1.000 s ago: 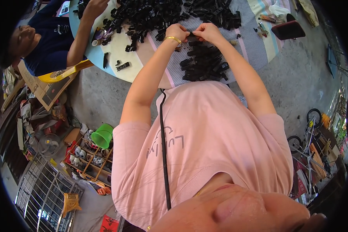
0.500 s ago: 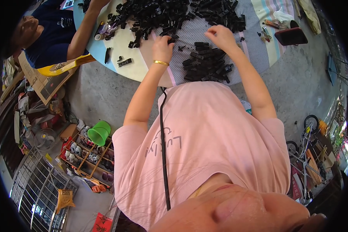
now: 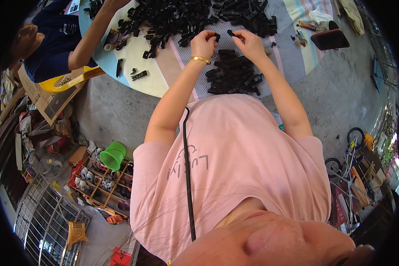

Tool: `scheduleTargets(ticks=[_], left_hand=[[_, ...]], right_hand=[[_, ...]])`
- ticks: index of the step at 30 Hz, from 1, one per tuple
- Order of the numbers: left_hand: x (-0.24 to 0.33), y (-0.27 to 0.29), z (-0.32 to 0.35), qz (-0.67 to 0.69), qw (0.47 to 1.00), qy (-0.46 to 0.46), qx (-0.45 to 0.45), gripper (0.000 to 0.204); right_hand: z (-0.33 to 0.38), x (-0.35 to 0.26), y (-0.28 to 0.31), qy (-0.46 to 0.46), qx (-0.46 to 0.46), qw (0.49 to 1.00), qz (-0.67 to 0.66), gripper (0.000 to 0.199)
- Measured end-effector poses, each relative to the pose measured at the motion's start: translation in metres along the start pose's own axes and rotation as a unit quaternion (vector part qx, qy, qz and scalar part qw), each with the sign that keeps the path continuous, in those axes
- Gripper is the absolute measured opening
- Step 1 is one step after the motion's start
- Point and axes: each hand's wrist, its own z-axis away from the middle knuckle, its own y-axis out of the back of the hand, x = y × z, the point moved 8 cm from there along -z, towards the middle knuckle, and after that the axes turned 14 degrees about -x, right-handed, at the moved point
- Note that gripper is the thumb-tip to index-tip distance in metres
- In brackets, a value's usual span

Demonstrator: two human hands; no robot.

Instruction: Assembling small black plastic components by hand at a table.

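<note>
Over the table [image 3: 159, 86] with its striped, patterned cover, both my hands are raised close to each other. Small black plastic parts show at my fingertips. One black plastic piece [image 3: 217, 37] is pinched between the thumb and fingers of my left hand [image 3: 202, 44]. A smaller black plastic part [image 3: 230, 33] sticks out from the pinched fingers of my right hand [image 3: 250, 46]. The two parts are apart. Just below my hands, nearest my body, lies a heap of black clip-like pieces [image 3: 234, 73]. Farther off are a large pile of loose black parts [image 3: 168, 20] and another pile [image 3: 250, 17].
A phone-like dark device [image 3: 330, 40] stands at the table's right, near small tubes and a white tissue [image 3: 320, 17]. Tape rolls [image 3: 111, 45] and a few stray black pieces [image 3: 138, 75] lie at the left. Another person's arm [image 3: 91, 42] reaches over the left edge.
My left hand has moved right, toward my right hand, and now shows a black piece in its fingers. A small black part now shows at my right fingertips.
</note>
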Motion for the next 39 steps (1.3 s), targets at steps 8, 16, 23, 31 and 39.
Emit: scheduleTargets(ticks=[8,16,23,31,39], left_hand=[[-0.021,-0.033,-0.028,0.017,0.981,0.13,-0.143,0.015],[-0.031,-0.04,-0.026,0.176,0.937,0.213,-0.212,0.018],[-0.018,-0.021,-0.018,0.088,0.982,0.109,-0.13,0.023],[-0.011,-0.005,-0.012,-0.076,0.985,0.109,-0.112,0.021],[-0.006,0.0,-0.014,-0.15,0.972,0.128,-0.129,0.023]], right_hand=[[0.007,-0.014,0.012,0.105,-0.006,0.994,-0.026,0.019],[0.008,-0.037,0.001,0.227,0.015,0.97,0.083,0.018],[-0.014,-0.024,-0.011,0.107,-0.019,0.994,0.027,0.016],[-0.01,-0.045,-0.016,0.176,-0.004,0.977,0.12,0.017],[-0.013,-0.037,-0.022,0.117,0.003,0.988,0.101,0.017]])
